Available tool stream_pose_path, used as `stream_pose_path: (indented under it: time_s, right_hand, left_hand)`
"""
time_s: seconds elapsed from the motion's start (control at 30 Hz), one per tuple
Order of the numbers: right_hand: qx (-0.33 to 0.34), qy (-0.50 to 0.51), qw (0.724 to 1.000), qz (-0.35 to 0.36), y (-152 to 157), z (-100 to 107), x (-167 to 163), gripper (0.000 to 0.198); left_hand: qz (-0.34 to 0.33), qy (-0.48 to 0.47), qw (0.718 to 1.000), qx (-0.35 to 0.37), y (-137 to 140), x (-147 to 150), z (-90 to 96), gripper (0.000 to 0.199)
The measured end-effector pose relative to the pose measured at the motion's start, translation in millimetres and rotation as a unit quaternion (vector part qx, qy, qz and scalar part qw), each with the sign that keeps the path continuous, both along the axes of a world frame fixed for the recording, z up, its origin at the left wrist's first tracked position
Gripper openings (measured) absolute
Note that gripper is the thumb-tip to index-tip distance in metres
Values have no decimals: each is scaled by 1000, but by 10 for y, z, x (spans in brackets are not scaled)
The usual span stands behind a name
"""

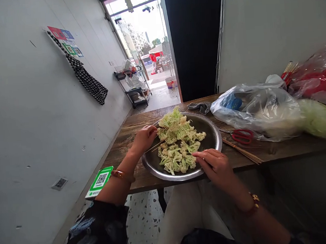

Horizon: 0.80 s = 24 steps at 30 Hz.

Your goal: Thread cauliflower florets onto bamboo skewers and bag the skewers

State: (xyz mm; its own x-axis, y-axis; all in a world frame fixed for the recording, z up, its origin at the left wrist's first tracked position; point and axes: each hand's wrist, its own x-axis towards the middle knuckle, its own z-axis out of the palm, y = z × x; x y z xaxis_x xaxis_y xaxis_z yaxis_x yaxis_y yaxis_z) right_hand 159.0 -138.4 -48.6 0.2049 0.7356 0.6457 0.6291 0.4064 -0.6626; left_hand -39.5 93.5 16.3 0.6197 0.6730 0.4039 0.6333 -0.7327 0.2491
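Note:
A wide steel basin (217,133) on the wooden table holds a heap of pale green cauliflower florets (179,160). My left hand (145,139) is over its left rim, fingers pinched on a thin wooden skewer (161,128) whose far end meets florets near the top of the heap. Below that hand, more skewers (157,145) stick out of the pile toward the left. My right hand (214,162) is at the basin's front right, its thumb and fingers closed together beside the florets. Whatever lies between those fingertips is too small to make out.
Right of the basin lie red-handled scissors (242,136) and a bundle of bare skewers (245,152). Behind them sit a clear plastic bag (258,109) and a grey cloth (200,107). A QR-code sign (99,181) stands at the table's left edge, by the wall.

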Motion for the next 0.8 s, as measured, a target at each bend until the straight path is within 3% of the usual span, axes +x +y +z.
stream_pose_path:
  time_s: [0.1,0.2,0.33,0.5,0.6,0.7,0.8]
  right_hand:
    - [8,95,995,-39,-60,23,18,20]
    - [12,210,971,-117,-156,19,63,23]
    - [26,277,942,-186,-272,-75,164,27]
    - [-44,265,940,-210,-256,-311,332,29]
    - [-43,270,940,-204,-169,-481,426,32]
    - [-32,324,923,-207,-94,-641,494,35]
    - [-43,382,903,-194,-71,-720,527,36]
  left_hand:
    - [15,-41,999,-3,-72,-5,-37,22]
    - [38,-103,994,11,-227,6,-12,26]
    - [3,-128,992,13,-525,58,57,23]
    - [-50,-81,995,-36,-745,71,-54,19]
    - [-85,-23,992,-86,-749,35,-150,18]
    - [-118,71,983,-119,-733,20,-175,19]
    - [-93,128,982,-103,-722,43,-169,24]
